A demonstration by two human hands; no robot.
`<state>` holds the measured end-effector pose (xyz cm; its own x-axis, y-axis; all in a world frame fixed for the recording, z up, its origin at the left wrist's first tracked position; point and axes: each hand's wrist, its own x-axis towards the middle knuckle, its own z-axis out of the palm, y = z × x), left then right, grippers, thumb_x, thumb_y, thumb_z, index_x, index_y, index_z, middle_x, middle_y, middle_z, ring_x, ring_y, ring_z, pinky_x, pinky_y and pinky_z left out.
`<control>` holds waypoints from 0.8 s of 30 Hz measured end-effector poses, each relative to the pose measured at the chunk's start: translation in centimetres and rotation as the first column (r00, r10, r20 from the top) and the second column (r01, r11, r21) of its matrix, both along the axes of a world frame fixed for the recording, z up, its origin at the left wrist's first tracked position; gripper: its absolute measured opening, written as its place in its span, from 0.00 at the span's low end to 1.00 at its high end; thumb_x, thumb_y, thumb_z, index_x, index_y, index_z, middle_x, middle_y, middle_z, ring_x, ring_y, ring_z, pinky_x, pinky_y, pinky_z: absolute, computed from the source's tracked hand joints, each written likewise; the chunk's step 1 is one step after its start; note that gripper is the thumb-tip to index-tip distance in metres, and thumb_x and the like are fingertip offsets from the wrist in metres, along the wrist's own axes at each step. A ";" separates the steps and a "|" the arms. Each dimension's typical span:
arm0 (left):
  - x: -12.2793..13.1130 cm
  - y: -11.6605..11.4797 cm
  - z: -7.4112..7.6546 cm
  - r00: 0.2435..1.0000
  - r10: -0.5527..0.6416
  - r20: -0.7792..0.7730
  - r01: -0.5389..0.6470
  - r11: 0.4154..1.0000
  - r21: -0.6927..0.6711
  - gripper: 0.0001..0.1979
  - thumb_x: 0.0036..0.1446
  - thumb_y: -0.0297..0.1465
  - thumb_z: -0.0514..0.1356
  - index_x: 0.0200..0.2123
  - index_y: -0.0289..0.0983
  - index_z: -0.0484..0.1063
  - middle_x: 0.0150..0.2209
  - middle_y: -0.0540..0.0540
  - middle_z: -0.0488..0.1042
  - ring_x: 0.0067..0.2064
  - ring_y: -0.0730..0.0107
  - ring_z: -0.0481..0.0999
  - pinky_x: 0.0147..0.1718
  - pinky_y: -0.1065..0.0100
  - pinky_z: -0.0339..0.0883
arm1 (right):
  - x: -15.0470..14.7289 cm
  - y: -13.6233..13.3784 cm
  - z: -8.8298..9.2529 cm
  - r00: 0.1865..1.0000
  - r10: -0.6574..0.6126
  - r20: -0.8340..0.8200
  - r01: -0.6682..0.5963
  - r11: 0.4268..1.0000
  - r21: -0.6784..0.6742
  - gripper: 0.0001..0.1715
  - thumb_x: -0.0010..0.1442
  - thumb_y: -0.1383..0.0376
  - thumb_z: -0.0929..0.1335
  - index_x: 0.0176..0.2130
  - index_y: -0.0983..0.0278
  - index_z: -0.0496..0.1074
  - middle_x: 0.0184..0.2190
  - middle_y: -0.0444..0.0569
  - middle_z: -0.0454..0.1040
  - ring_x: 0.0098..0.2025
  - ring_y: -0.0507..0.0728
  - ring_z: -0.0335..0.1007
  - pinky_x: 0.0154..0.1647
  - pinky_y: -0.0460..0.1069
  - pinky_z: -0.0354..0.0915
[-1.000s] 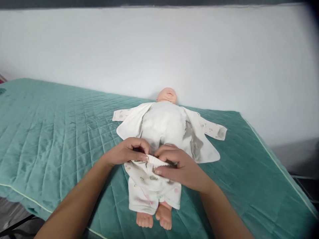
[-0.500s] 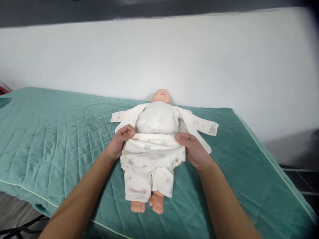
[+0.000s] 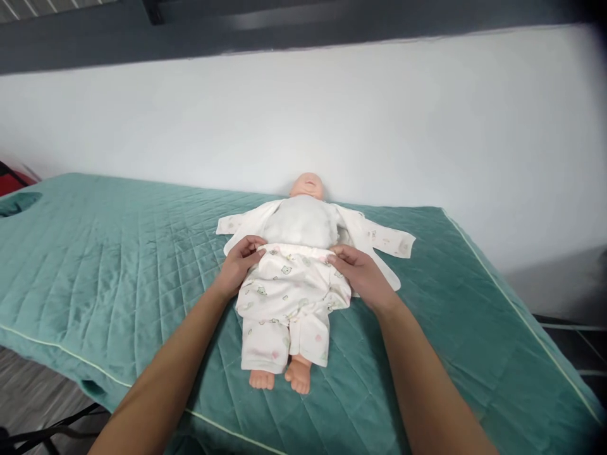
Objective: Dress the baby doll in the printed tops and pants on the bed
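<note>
A baby doll (image 3: 307,185) lies on its back, head toward the wall and bare feet toward me. White patterned baby pants (image 3: 294,284) cover its legs and reach up to the lower belly. My left hand (image 3: 241,262) pinches the waistband at its left end. At the right end of the waistband, my right hand (image 3: 358,272) grips the cloth between thumb and fingers. The doll's white torso (image 3: 301,221) shows between the spread halves of an open baby jacket (image 3: 389,240), whose sleeves stretch out to both sides.
The doll rests on a green quilted bed cover (image 3: 142,265) with light piping along its edges. Behind it stands a white wall (image 3: 303,114). A face hole (image 3: 19,203) shows at the far left of the cover. Dark metal legs (image 3: 52,433) are at lower left.
Both hands have moved slightly up the doll's body with the waistband, which now sits a little higher and closer to the belly. The camera view has shifted slightly.
</note>
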<state>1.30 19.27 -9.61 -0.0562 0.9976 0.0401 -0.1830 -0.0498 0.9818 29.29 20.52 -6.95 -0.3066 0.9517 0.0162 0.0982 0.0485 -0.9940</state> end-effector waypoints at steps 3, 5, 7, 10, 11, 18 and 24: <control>0.3 -0.4 0.6 0.965 0.045 -0.259 -0.022 0.996 0.092 0.13 0.55 0.39 0.67 0.43 0.40 0.75 0.36 0.50 0.71 0.35 0.72 0.69 0.35 0.70 0.65 | -0.7 -0.5 0.0 0.992 -0.093 0.087 0.076 0.980 0.184 0.13 0.61 0.54 0.70 0.34 0.61 0.73 0.28 0.42 0.69 0.32 0.52 0.62 0.34 0.48 0.58; 0.9 -0.6 1.6 0.882 0.084 -0.464 0.019 0.977 0.213 0.14 0.56 0.39 0.66 0.45 0.42 0.76 0.43 0.47 0.72 0.45 0.66 0.72 0.48 0.64 0.67 | -1.5 -0.9 0.0 0.984 -0.152 0.098 0.123 0.959 0.257 0.12 0.62 0.54 0.69 0.34 0.61 0.73 0.29 0.42 0.69 0.32 0.53 0.62 0.35 0.48 0.58; 2.0 -0.6 2.6 0.759 0.140 -0.636 0.102 0.939 0.328 0.15 0.54 0.39 0.68 0.45 0.43 0.77 0.51 0.45 0.71 0.57 0.58 0.67 0.60 0.57 0.60 | -2.2 -1.2 -0.1 0.974 -0.197 0.112 0.154 0.938 0.312 0.12 0.63 0.54 0.68 0.35 0.60 0.73 0.28 0.42 0.69 0.31 0.53 0.61 0.35 0.48 0.59; 3.6 -0.4 3.9 0.654 0.183 -0.734 0.198 0.895 0.400 0.09 0.56 0.37 0.67 0.38 0.41 0.76 0.56 0.44 0.71 0.61 0.56 0.65 0.64 0.54 0.55 | -2.6 -1.4 -0.2 0.962 -0.235 0.139 0.175 0.922 0.346 0.13 0.64 0.54 0.67 0.36 0.60 0.74 0.27 0.42 0.69 0.29 0.52 0.60 0.33 0.48 0.58; 4.0 -0.2 4.1 0.658 0.195 -0.727 0.198 0.887 0.418 0.07 0.59 0.37 0.65 0.36 0.40 0.75 0.55 0.44 0.72 0.60 0.58 0.67 0.62 0.56 0.56 | -2.6 -1.4 -0.3 0.961 -0.238 0.141 0.178 0.922 0.343 0.13 0.64 0.54 0.67 0.36 0.60 0.74 0.28 0.42 0.69 0.29 0.52 0.60 0.33 0.48 0.58; 2.5 2.2 2.7 0.762 0.336 -0.553 -0.138 0.919 0.368 0.10 0.61 0.38 0.60 0.31 0.39 0.71 0.33 0.51 0.74 0.38 0.68 0.72 0.41 0.67 0.64 | -1.9 -1.0 -0.3 0.975 -0.208 0.078 0.180 0.946 0.271 0.19 0.66 0.50 0.65 0.34 0.60 0.75 0.30 0.44 0.72 0.35 0.54 0.65 0.37 0.49 0.60; -0.4 5.0 -0.9 0.843 0.393 -0.366 -0.352 0.919 0.176 0.16 0.55 0.45 0.63 0.29 0.39 0.67 0.24 0.55 0.63 0.27 0.74 0.60 0.28 0.70 0.54 | -1.3 0.1 -1.2 0.978 -0.209 0.023 0.205 0.972 0.115 0.17 0.61 0.50 0.69 0.32 0.60 0.72 0.26 0.41 0.64 0.30 0.52 0.57 0.32 0.49 0.54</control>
<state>0.90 24.25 -10.50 -0.3824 0.8942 0.2329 0.2618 -0.1369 0.9554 28.00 20.60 -8.19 -0.1057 0.9873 0.1184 0.1519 0.1337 -0.9793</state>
